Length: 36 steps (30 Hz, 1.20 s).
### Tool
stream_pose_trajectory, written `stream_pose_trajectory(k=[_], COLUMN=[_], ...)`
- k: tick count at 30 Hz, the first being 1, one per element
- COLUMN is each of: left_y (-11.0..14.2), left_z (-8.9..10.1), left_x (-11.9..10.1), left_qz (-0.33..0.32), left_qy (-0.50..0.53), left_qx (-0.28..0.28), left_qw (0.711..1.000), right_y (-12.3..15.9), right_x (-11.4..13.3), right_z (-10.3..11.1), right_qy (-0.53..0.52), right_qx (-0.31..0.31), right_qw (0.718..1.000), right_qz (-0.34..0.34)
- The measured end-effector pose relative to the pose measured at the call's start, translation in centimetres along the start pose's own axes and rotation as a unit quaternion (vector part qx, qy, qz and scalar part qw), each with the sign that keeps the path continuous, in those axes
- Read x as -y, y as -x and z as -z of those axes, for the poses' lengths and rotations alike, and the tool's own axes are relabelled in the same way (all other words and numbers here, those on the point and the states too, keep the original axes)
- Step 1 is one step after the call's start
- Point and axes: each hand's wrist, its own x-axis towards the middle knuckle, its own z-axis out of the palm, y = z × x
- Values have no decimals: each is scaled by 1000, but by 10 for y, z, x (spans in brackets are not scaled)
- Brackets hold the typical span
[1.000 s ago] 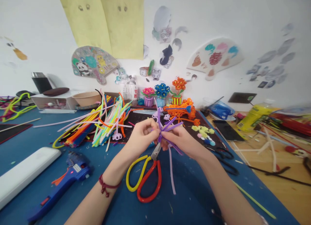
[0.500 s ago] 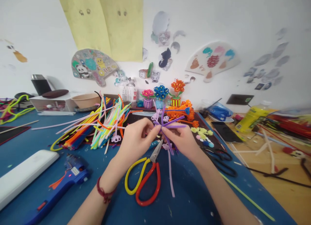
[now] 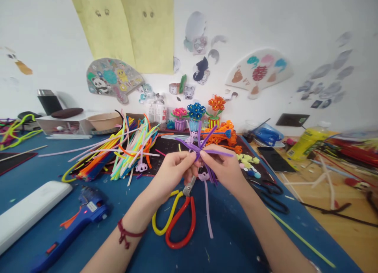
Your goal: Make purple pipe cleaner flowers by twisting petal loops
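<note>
A bundle of purple pipe cleaners (image 3: pixel 210 141) fans out like a star between my two hands. My left hand (image 3: pixel 180 164) pinches it near the centre from the left. From the other side my right hand (image 3: pixel 220 163) grips it, thumb and fingertip pressed together close to the left thumb. Just below lie scissors (image 3: pixel 180 222) with one yellow and one red handle, their blades partly covered by my left hand. A light purple pipe cleaner flower (image 3: pixel 208 204) with a long stem rests beside the scissors, under the right hand.
A pile of coloured pipe cleaners (image 3: pixel 130 147) lies left of the hands. A blue glue gun (image 3: pixel 85 216) and a white case (image 3: pixel 32 214) are nearer on the left. Black scissors (image 3: pixel 270 194) and a phone (image 3: pixel 276 159) lie right. Small potted flowers (image 3: pixel 195 117) stand at the wall.
My left hand has moved slightly right and down, its fingers now curled below the bundle. More purple strands spread out to the left, and the right-hand strand bends over my right hand.
</note>
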Motion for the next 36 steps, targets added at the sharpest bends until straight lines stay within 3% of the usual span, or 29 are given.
stream_pose_trajectory(k=[3, 5, 11, 16, 19, 25, 32, 36], left_y=[-3, -3, 1, 0, -1, 1, -2, 0], left_z=[7, 10, 7, 12, 15, 16, 18, 18], left_x=[-2, -3, -8, -5, -4, -8, -6, -4], left_qz=[-97, -106, -41, 30, 26, -55, -137, -224], left_qy=[-171, -194, -80, -80, -70, -100, -135, -236], left_qx=[-104, -120, -60, -28, -6, 11, 35, 24], left_qw=[975, 968, 994, 996, 997, 993, 981, 945], right_y=[0, 0, 0, 1, 1, 2, 2, 1], right_x=[-1, -1, 0, 1, -1, -2, -4, -5], right_z=[2, 3, 4, 2, 0, 1, 2, 2], right_qy=[20, 54, 117, 110, 85, 2, -132, -179], right_qx=[19, 32, 85, 107, 110, 96, 94, 89], right_qw=[1000, 998, 987, 985, 987, 995, 979, 969], right_qz=[9, 25, 72, 79, 74, -20, -124, -143])
